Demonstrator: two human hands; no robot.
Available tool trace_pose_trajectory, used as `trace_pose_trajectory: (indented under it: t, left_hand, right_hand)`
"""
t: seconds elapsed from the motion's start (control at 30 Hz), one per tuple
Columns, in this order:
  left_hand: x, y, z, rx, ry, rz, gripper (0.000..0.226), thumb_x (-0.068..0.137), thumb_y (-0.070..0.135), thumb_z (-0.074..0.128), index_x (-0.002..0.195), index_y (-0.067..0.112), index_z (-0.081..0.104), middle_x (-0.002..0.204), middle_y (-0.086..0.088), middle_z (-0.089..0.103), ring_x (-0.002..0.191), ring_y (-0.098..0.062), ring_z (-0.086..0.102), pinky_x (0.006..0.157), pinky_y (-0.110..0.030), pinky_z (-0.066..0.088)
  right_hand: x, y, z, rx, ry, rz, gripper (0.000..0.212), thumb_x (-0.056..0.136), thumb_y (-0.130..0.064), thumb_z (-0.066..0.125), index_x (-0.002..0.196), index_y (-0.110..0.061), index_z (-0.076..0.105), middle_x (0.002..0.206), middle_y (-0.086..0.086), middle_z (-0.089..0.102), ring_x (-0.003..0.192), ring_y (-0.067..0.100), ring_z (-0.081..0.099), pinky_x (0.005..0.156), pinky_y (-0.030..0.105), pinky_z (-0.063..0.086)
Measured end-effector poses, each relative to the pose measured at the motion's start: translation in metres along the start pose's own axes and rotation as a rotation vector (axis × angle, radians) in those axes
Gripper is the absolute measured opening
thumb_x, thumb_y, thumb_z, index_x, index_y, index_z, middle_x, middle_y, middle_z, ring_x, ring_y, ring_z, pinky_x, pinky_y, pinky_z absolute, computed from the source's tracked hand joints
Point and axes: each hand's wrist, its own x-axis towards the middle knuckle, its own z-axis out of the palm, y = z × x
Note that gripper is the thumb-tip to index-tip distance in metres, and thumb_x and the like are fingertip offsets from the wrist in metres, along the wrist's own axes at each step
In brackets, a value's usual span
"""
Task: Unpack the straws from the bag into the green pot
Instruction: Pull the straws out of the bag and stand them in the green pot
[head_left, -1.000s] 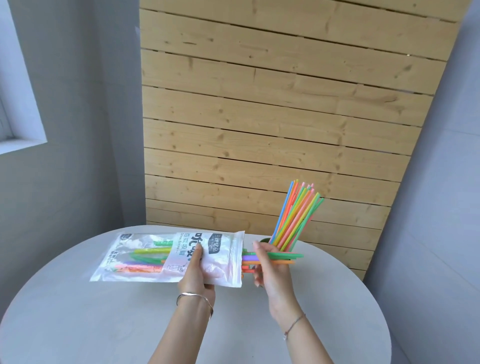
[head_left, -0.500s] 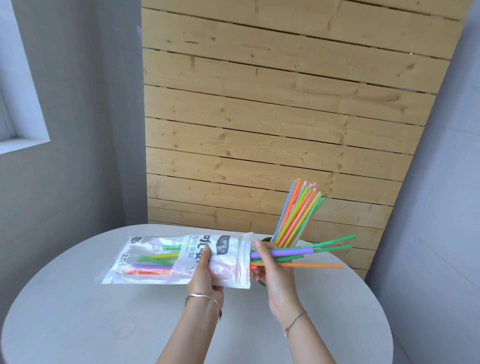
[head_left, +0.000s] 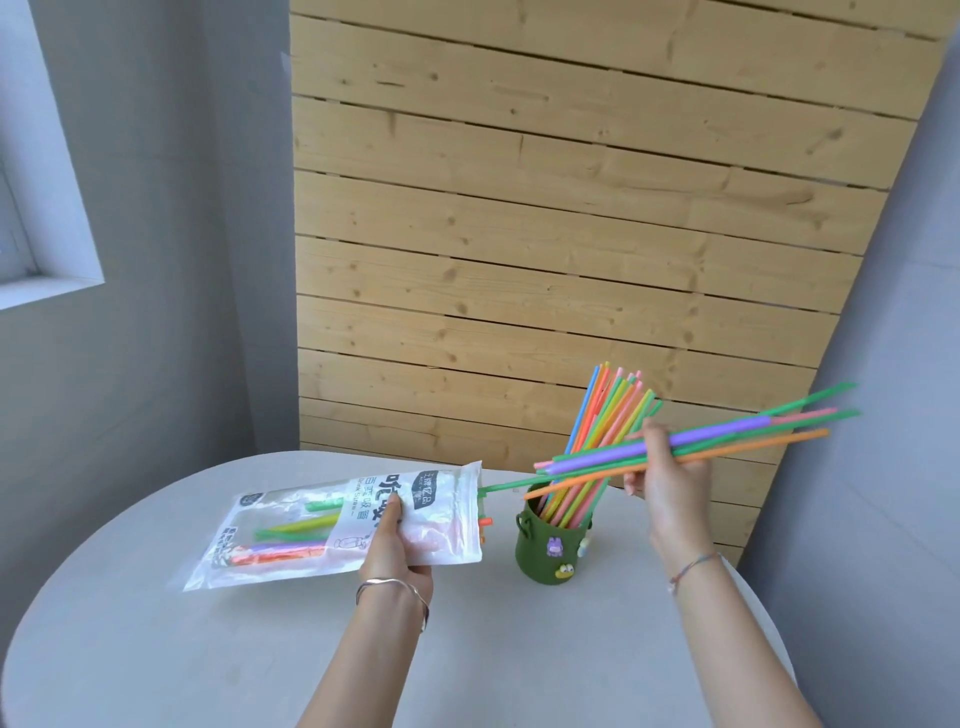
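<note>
Compared with half a second ago, the right hand has swung away from the bag, up and to the right. The bundle it pinches, green, purple, pink and orange, is now all but clear of the bag. Only one thin green straw still reaches the bag's mouth. The pot, hidden behind that hand before, now shows. The left hand grips the bag near its open end as before, thumb on top, holding it tilted over the table. The hands are well apart, with the pot between them and lower, standing on the table. The bundle slants across above the pot's rim, in front of the standing straws that lean in it. A few leftovers lie in the bag, and an orange end pokes from its mouth. The table is round and pale grey. Behind it rises a panel of pale wooden planks between grey walls, with a window sill at the left.
</note>
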Motion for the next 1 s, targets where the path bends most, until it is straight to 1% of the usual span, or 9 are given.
trace_pose_trajectory:
  t: [0.03, 0.13, 0.27, 0.43, 0.57, 0.77, 0.83, 0.9, 1.0]
  left_hand:
    - [0.000, 0.000, 0.000, -0.003, 0.007, -0.008, 0.015, 0.092, 0.023, 0.059, 0.104, 0.015, 0.062, 0.127, -0.005, 0.061, 0.093, -0.018, 0.064, 0.105, -0.045, 0.043]
    - [-0.002, 0.000, 0.004, -0.022, -0.007, -0.010, 0.034, 0.092, 0.024, 0.059, 0.123, 0.011, 0.058, 0.126, -0.005, 0.062, 0.098, -0.021, 0.064, 0.104, -0.044, 0.043]
    - [-0.003, 0.003, 0.005, -0.015, 0.009, -0.010, 0.020, 0.092, 0.023, 0.059, 0.110, 0.014, 0.060, 0.123, -0.004, 0.062, 0.089, -0.017, 0.063, 0.097, -0.041, 0.047]
    - [0.000, 0.001, 0.005, 0.040, 0.002, 0.011, 0.041, 0.092, 0.023, 0.059, 0.130, 0.010, 0.055, 0.126, -0.008, 0.063, 0.087, -0.017, 0.062, 0.102, -0.041, 0.045]
    - [0.002, -0.008, 0.006, 0.091, 0.005, 0.003, 0.038, 0.090, 0.025, 0.061, 0.125, 0.012, 0.057, 0.110, -0.006, 0.066, 0.087, -0.021, 0.064, 0.100, -0.042, 0.045]
    - [0.001, -0.020, 0.003, 0.112, -0.037, -0.041, 0.056, 0.075, 0.034, 0.075, 0.123, 0.009, 0.061, 0.124, -0.009, 0.066, 0.111, -0.032, 0.063, 0.105, -0.051, 0.042]
    - [0.000, -0.016, 0.003, 0.099, -0.034, -0.046, 0.040, 0.082, 0.030, 0.070, 0.115, 0.009, 0.062, 0.115, -0.008, 0.068, 0.103, -0.028, 0.064, 0.107, -0.050, 0.041]
    - [0.002, -0.010, 0.002, 0.074, -0.019, -0.035, 0.030, 0.091, 0.025, 0.060, 0.117, 0.011, 0.059, 0.107, -0.007, 0.067, 0.095, -0.024, 0.063, 0.108, -0.048, 0.040]
    - [0.002, 0.000, 0.001, 0.066, -0.018, -0.017, 0.042, 0.091, 0.026, 0.060, 0.130, 0.010, 0.055, 0.125, -0.008, 0.063, 0.112, -0.029, 0.062, 0.106, -0.049, 0.041]
  right_hand:
    - [0.008, -0.003, -0.001, -0.048, -0.010, -0.031, 0.029, 0.090, -0.017, 0.054, 0.062, -0.007, 0.051, 0.030, -0.004, 0.043, 0.024, 0.008, 0.036, 0.031, 0.015, 0.031]
    - [0.026, -0.008, -0.001, -0.162, -0.038, -0.098, 0.033, 0.089, -0.019, 0.055, 0.059, -0.008, 0.048, 0.028, -0.003, 0.043, 0.023, 0.008, 0.037, 0.031, 0.015, 0.032]
    - [0.041, -0.013, -0.004, -0.238, -0.044, -0.154, 0.030, 0.089, -0.019, 0.054, 0.063, -0.006, 0.052, 0.028, -0.003, 0.044, 0.024, 0.007, 0.038, 0.031, 0.017, 0.033]
    - [0.047, -0.018, -0.004, -0.214, -0.043, -0.112, 0.029, 0.089, -0.019, 0.055, 0.063, -0.007, 0.051, 0.040, 0.003, 0.045, 0.024, 0.008, 0.038, 0.031, 0.019, 0.034]
    - [0.032, -0.009, 0.007, -0.245, -0.145, -0.019, 0.030, 0.089, -0.018, 0.056, 0.062, -0.008, 0.050, 0.049, 0.007, 0.045, 0.026, 0.007, 0.040, 0.031, 0.019, 0.035]
    - [-0.004, 0.012, 0.030, -0.275, -0.370, 0.025, 0.021, 0.090, -0.019, 0.058, 0.073, -0.007, 0.058, 0.053, 0.006, 0.050, 0.027, 0.007, 0.043, 0.032, 0.018, 0.038]
    - [-0.006, 0.012, 0.031, -0.297, -0.409, 0.033, 0.022, 0.091, -0.023, 0.058, 0.078, -0.005, 0.059, 0.051, 0.006, 0.050, 0.028, 0.007, 0.044, 0.033, 0.018, 0.040]
    - [0.001, 0.004, 0.027, -0.279, -0.363, 0.029, 0.024, 0.091, -0.025, 0.057, 0.079, -0.004, 0.058, 0.052, 0.005, 0.051, 0.028, 0.006, 0.045, 0.033, 0.018, 0.040]
    - [0.023, -0.010, 0.015, -0.280, -0.236, -0.008, 0.027, 0.092, -0.026, 0.056, 0.072, -0.008, 0.053, 0.054, 0.005, 0.050, 0.028, 0.006, 0.043, 0.031, 0.017, 0.037]
